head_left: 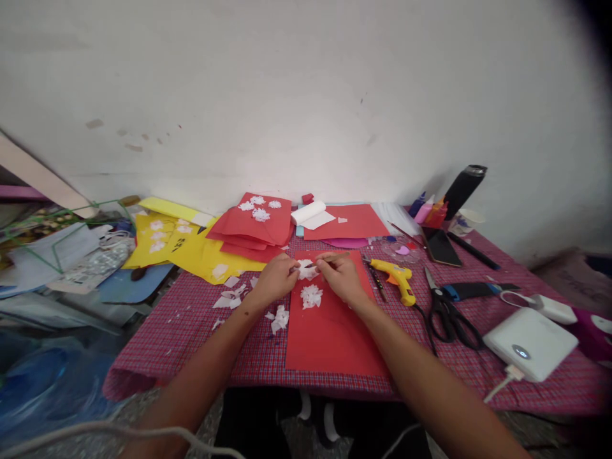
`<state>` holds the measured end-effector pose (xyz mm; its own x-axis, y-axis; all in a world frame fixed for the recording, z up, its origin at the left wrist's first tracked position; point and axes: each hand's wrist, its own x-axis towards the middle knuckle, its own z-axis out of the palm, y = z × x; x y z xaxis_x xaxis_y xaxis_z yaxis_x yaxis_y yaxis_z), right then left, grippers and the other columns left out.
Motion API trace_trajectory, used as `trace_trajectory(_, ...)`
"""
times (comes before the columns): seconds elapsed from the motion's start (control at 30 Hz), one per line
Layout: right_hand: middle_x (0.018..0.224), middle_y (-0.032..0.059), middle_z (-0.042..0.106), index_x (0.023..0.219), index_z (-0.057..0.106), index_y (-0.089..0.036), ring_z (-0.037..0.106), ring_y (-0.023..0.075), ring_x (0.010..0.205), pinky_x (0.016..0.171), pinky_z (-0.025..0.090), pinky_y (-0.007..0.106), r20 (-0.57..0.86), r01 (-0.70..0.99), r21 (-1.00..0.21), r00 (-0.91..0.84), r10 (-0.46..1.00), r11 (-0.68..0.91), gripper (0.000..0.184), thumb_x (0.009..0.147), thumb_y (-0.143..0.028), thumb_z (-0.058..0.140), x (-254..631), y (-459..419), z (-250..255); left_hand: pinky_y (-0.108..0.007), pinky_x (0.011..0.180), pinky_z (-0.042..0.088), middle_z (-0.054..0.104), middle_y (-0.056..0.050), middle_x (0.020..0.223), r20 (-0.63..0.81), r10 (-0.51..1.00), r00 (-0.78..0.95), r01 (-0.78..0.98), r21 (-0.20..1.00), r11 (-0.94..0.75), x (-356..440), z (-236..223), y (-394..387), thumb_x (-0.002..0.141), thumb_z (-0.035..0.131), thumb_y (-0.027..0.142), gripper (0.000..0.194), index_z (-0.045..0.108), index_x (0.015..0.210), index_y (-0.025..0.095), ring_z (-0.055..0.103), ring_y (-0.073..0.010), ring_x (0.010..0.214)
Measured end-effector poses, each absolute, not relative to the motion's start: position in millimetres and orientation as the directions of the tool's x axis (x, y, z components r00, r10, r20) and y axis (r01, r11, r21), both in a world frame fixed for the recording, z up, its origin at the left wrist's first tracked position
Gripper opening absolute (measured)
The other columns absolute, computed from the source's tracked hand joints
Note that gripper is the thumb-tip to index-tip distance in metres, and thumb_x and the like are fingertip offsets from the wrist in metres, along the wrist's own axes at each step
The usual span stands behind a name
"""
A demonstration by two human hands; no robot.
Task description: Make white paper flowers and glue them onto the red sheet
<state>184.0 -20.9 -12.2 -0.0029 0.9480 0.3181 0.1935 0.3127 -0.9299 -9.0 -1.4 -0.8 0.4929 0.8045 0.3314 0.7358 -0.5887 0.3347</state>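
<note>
Over the upper part of a red paper sheet (329, 344), my left hand (278, 278) and my right hand (342, 275) meet around a white paper piece (306, 269). Both are closed, with fingertips pinching it from either side. A thin brownish stick-like thing shows along the right fingers; I cannot make out its kind. Just below the hands, a white ruffled paper flower (311, 296) lies on the red sheet. Torn white paper scraps (278, 319) are beside the sheet, left of it, near my left forearm.
Right of the sheet lie a yellow glue gun (396, 279), black scissors (447, 312), a utility knife (478, 291) and a white power bank (530, 343). Behind are red cards with white flowers (261, 215), a white paper roll (310, 213) and a black bottle (466, 190). Yellow paper (191, 252) lies left.
</note>
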Motion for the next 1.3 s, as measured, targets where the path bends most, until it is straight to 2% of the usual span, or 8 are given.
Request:
trace_trajectory(0.13, 0.079, 0.0036, 0.069, 0.077, 0.068, -0.018, 0.063, 0.0163, 0.068, 0.062, 0.046, 0.025, 0.369, 0.274, -0.888, -0.051, 0.928, 0.368, 0.023, 0.085, -0.03, 0.051, 183.5, -20.3, -13.9, -0.03, 0.073, 0.041, 0.065, -0.007, 0.083, 0.317, 0.813, 0.488, 0.742, 0.34, -0.578, -9.1, -1.4, 0.1, 0.087, 0.046, 0.018, 0.022, 0.068, 0.088, 0.017, 0.057, -0.0195, 0.083)
trace_trajectory(0.37, 0.095, 0.0058, 0.073, 0.08, 0.072, -0.019, 0.067, 0.0197, 0.084, 0.075, 0.049, 0.028, 0.349, 0.419, -0.833, -0.11, 0.931, 0.362, 0.023, 0.085, -0.027, 0.051, 186.0, -15.3, -24.3, -0.031, 0.078, 0.043, 0.066, -0.007, 0.088, 0.28, 0.842, 0.461, 0.755, 0.375, -0.538, -9.7, -3.4, 0.0, 0.083, 0.047, 0.014, 0.026, 0.069, 0.095, 0.018, 0.058, -0.02, 0.088)
trace_trajectory(0.5, 0.096, 0.0056, 0.074, 0.083, 0.073, -0.02, 0.067, 0.0204, 0.086, 0.077, 0.049, 0.029, 0.345, 0.434, -0.827, -0.107, 0.932, 0.356, 0.023, 0.085, -0.027, 0.052, 186.3, -13.9, -27.8, -0.03, 0.078, 0.044, 0.065, -0.007, 0.09, 0.281, 0.847, 0.452, 0.758, 0.38, -0.531, -8.8, -5.2, -0.6, 0.081, 0.047, 0.014, 0.027, 0.069, 0.098, 0.018, 0.059, -0.02, 0.087)
trace_trajectory(0.8, 0.094, 0.0034, 0.074, 0.08, 0.072, -0.021, 0.067, 0.0198, 0.084, 0.074, 0.049, 0.028, 0.337, 0.47, -0.814, -0.097, 0.937, 0.341, 0.021, 0.085, -0.028, 0.053, 184.6, -16.7, -25.7, -0.031, 0.074, 0.042, 0.065, -0.008, 0.085, 0.281, 0.865, 0.415, 0.795, 0.35, -0.495, -3.7, -9.3, 1.8, 0.082, 0.056, 0.028, 0.018, 0.069, 0.089, 0.018, 0.058, -0.0218, 0.084)
trace_trajectory(1.0, 0.093, 0.0041, 0.074, 0.08, 0.073, -0.021, 0.068, 0.0204, 0.084, 0.074, 0.049, 0.029, 0.334, 0.456, -0.824, -0.09, 0.938, 0.337, 0.021, 0.084, -0.027, 0.053, 184.7, -15.9, -26.1, -0.03, 0.07, 0.039, 0.064, -0.007, 0.076, 0.306, 0.872, 0.383, 0.815, 0.332, -0.475, -3.3, -9.5, 1.5, 0.086, 0.048, 0.023, 0.023, 0.066, 0.073, 0.018, 0.057, -0.0198, 0.076)
trace_trajectory(1.1, 0.092, 0.0041, 0.074, 0.081, 0.073, -0.021, 0.068, 0.02, 0.082, 0.072, 0.049, 0.028, 0.331, 0.437, -0.833, -0.095, 0.939, 0.338, 0.022, 0.084, -0.026, 0.053, 184.7, -15.9, -25.3, -0.029, 0.069, 0.04, 0.066, -0.006, 0.078, 0.331, 0.881, 0.339, 0.784, 0.418, -0.459, -7.3, -5.5, 1.5, 0.086, 0.048, 0.026, 0.023, 0.067, 0.076, 0.018, 0.057, -0.0185, 0.075)
trace_trajectory(1.2, 0.092, 0.0041, 0.074, 0.084, 0.074, -0.021, 0.068, 0.0194, 0.079, 0.07, 0.049, 0.028, 0.321, 0.429, -0.841, -0.092, 0.942, 0.329, 0.022, 0.085, -0.027, 0.053, 184.8, -15.7, -25.3, -0.027, 0.068, 0.042, 0.069, -0.004, 0.08, 0.313, 0.914, 0.259, 0.68, 0.613, -0.402, -14.7, -3.0, 4.0, 0.084, 0.05, 0.029, 0.022, 0.069, 0.081, 0.017, 0.059, -0.0174, 0.075)
trace_trajectory(1.3, 0.093, 0.0042, 0.074, 0.083, 0.074, -0.021, 0.068, 0.0192, 0.079, 0.07, 0.049, 0.028, 0.325, 0.439, -0.836, -0.089, 0.941, 0.33, 0.023, 0.085, -0.029, 0.053, 185.3, -15.5, -26.2, -0.026, 0.065, 0.044, 0.069, -0.003, 0.076, 0.267, 0.953, 0.14, 0.504, 0.81, -0.301, -22.6, -4.9, 8.8, 0.081, 0.055, 0.033, 0.023, 0.07, 0.081, 0.016, 0.06, -0.0162, 0.071)
